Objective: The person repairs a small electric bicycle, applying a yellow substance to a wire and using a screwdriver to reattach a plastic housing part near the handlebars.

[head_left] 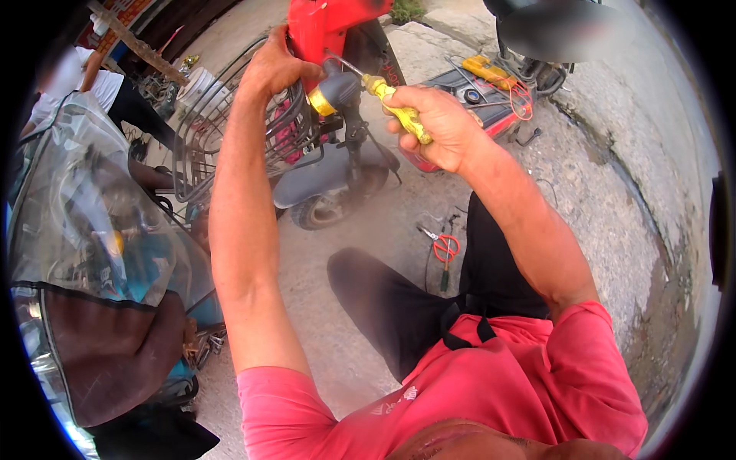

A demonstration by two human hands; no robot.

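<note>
A screwdriver [399, 107] with a yellow handle is gripped in my right hand [443, 126], fingers wrapped around the handle. Its metal shaft reaches left to the lower edge of a red plastic scooter panel [316, 34]; I cannot tell whether the tip sits in a screw. My left hand [274, 67] rests against the left side of that panel, thumb stretched toward the shaft and fingers partly hidden. Just below is a dark rounded part [339, 90] with a yellow band. A wire basket [201, 146] stands beside my left forearm.
Below the panel are a grey fender [295, 186] and wheel [318, 211]. A yellow meter [489, 72] with leads lies on a dark and red case [510, 123]. Red-handled scissors [445, 247] lie on the ground by my knee. A clear plastic cover [84, 207] hangs at left, near another person [107, 84].
</note>
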